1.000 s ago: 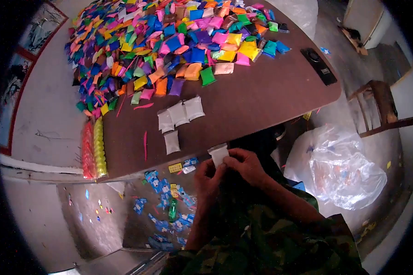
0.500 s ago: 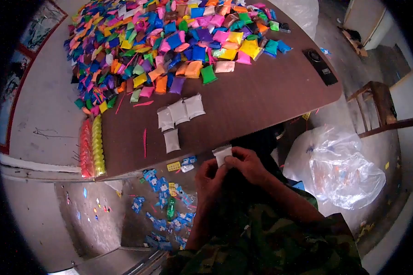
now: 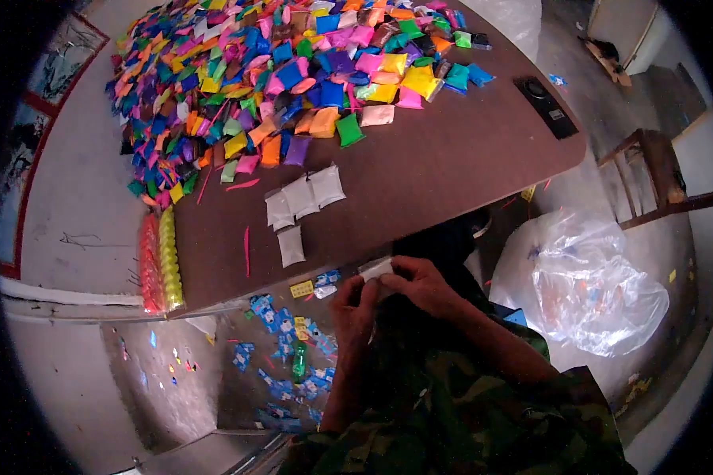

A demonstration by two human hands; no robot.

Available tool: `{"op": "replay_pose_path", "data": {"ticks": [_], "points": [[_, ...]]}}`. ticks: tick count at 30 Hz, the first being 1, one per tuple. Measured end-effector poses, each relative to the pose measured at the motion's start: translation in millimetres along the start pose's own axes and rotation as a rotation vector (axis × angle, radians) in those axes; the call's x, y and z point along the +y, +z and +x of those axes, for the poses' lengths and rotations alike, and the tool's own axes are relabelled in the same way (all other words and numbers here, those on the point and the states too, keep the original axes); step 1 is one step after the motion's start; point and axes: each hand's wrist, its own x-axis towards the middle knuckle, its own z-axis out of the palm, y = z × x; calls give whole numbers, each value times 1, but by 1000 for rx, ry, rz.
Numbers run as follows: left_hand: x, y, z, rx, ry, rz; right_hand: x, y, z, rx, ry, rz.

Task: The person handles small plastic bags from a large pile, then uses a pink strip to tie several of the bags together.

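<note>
Beside the near edge of the table, a small white packet (image 3: 375, 269) is held in front of my body, tilted so that little of its face shows. My right hand (image 3: 425, 285) pinches its right side between thumb and fingers. At its lower left, my left hand (image 3: 355, 307) is closed on it, with the fingertips partly hidden. Several similar white packets (image 3: 299, 198) lie on the brown table (image 3: 420, 174), three side by side and a single packet (image 3: 291, 246) just below them.
A large heap of colourful packets (image 3: 293, 75) covers the far left of the table. Red and yellow plastic strips (image 3: 169, 257) stand at its left end. A black device (image 3: 545, 107) lies at the right. Blue wrappers (image 3: 273, 317) litter the floor; a clear plastic bag (image 3: 598, 289) sits right.
The white packet has tipped flatter in my hands and shifted slightly left. My fingers have moved a little along it. The camera view has shifted slightly.
</note>
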Motion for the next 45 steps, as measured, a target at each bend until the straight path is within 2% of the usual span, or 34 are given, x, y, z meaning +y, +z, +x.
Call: {"op": "replay_pose_path", "data": {"ticks": [5,11,14,17,20,23,26,29,32,35,38,40,44,45], "points": [[-7,-4,3,33,48,147,-24,1,-3,15,-17,-73],[-4,-4,6,77,83,2,-29,4,-6,16,-13,-169],[-14,-10,8,62,78,46,-38,3,-7,-10,34,-171],[2,-13,5,39,32,-90,-36,5,-6,0,-3,-140],[8,-30,13,113,6,-292,-31,5,-3,118,-34,-63],[31,-60,21,364,123,-196,-59,-12,-2,256,-47,-124],[22,-120,52,566,448,491,-76,-37,6,393,-140,-165],[19,-155,74,634,508,866,-89,-62,18,452,-174,-225],[36,-165,85,421,549,1081,-76,-87,30,512,-267,-360],[-9,-185,99,415,873,1395,-69,-100,41,562,-334,-563],[4,-167,81,441,728,1217,-72,-101,42,624,-450,-734],[10,-159,66,441,674,1263,-68,-103,49,677,-597,-907],[13,-162,57,320,481,1332,-74,-93,45,724,-539,-1016],[10,-162,55,343,543,1285,-73,-91,43,724,-494,-1008]]}}
